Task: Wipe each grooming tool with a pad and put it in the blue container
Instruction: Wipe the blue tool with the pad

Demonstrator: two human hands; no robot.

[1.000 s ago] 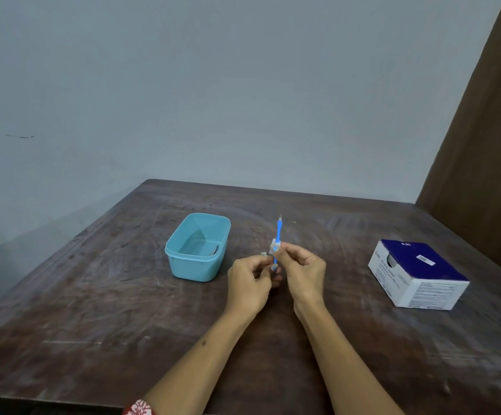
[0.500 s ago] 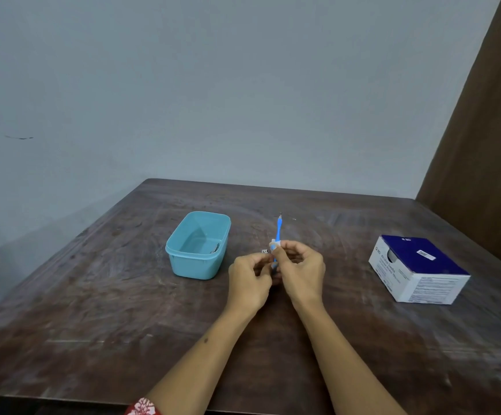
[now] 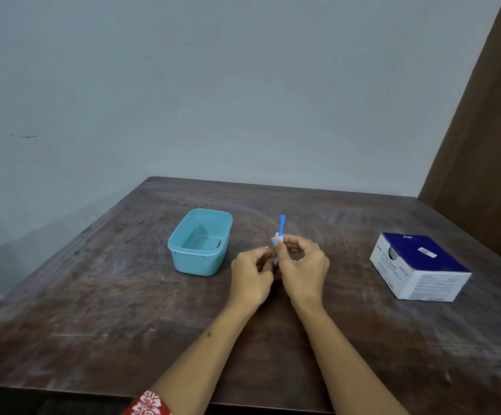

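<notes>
Blue grooming tool [image 3: 282, 223] upright above the counter [image 3: 93, 295], just right of the blue container [image 3: 200, 241]. My left hand [image 3: 253, 275] grips its lower end, my right hand [image 3: 303, 269] pinches a white pad [image 3: 276, 240] round its shaft. Swab box [image 3: 419, 266] far right.

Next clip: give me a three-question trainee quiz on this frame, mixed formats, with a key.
1. True or false: the blue tool lies flat on the table.
2. Which hand pinches the white pad round the tool? A) left hand B) right hand C) neither
3. Fill in: the blue container sits to the person's ____ of both hands; the white and navy box sits on the other side.

Key
1. False: it is held upright above the table.
2. B; the left hand grips the tool's lower end.
3. left
</notes>
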